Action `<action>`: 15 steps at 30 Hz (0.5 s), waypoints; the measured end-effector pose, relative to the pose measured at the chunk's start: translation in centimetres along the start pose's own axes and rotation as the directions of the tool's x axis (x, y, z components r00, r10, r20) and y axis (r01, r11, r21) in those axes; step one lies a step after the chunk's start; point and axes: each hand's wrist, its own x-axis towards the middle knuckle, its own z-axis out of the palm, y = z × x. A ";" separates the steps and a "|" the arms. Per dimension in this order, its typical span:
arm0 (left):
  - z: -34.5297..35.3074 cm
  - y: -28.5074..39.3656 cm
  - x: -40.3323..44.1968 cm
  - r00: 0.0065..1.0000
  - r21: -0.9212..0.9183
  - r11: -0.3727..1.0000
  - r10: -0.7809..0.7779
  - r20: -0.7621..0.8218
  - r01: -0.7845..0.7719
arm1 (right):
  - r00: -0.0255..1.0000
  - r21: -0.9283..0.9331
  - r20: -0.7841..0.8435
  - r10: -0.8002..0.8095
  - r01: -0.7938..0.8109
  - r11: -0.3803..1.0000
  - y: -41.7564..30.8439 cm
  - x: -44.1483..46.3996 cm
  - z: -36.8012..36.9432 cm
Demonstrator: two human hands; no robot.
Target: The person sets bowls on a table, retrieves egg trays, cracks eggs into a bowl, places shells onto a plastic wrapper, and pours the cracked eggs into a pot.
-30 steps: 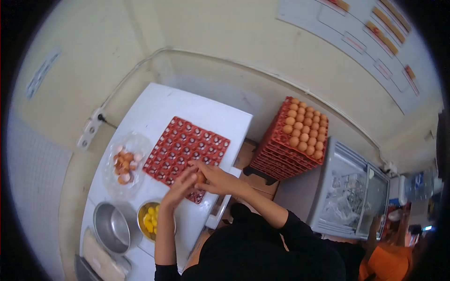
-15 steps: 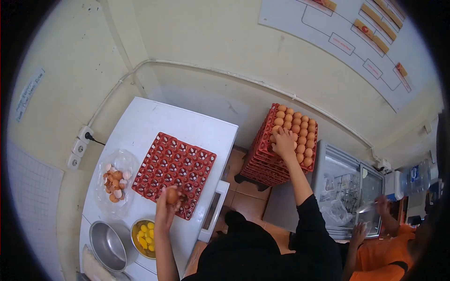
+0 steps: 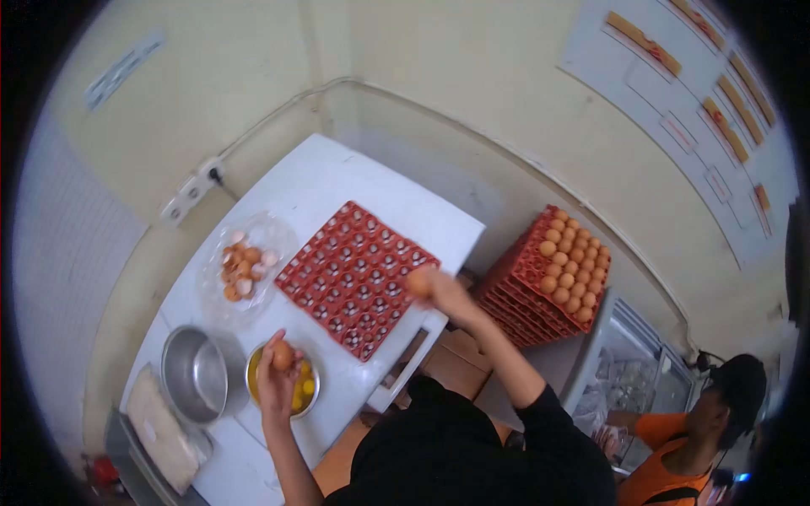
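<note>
My left hand (image 3: 272, 388) is closed around a brown egg (image 3: 282, 356), held above a metal bowl (image 3: 316, 395) with several yellow yolks (image 3: 305, 390) in it. In my right hand (image 3: 447, 297) is another brown egg (image 3: 418, 282), slightly blurred, over the right edge of a red egg tray (image 3: 358, 280). That tray lies on the white tabletop with no eggs in its cups. Cracked shells (image 3: 245, 271) sit on clear plastic (image 3: 215, 295) left of the tray. A deep metal pot (image 3: 194, 375) stands left of the yolk bowl.
Stacked red trays (image 3: 516, 314) topped with brown eggs (image 3: 574, 268) stand right of the white table (image 3: 316, 169). Beyond them is a glass-topped freezer (image 3: 633, 325), with a person in orange (image 3: 662, 472) beside it. A white packet (image 3: 160, 430) lies near the pot.
My right hand has left the egg stack with an egg and moved left to the tray on the table. My left hand has shifted over the yolk bowl. The view has turned.
</note>
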 end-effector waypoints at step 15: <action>-6.2 -1.3 -3.8 0.981 -0.251 0.957 0.102 -0.165 -0.142 | 0.578 -0.242 0.559 -0.594 0.799 0.550 -1.9 -0.9 26.5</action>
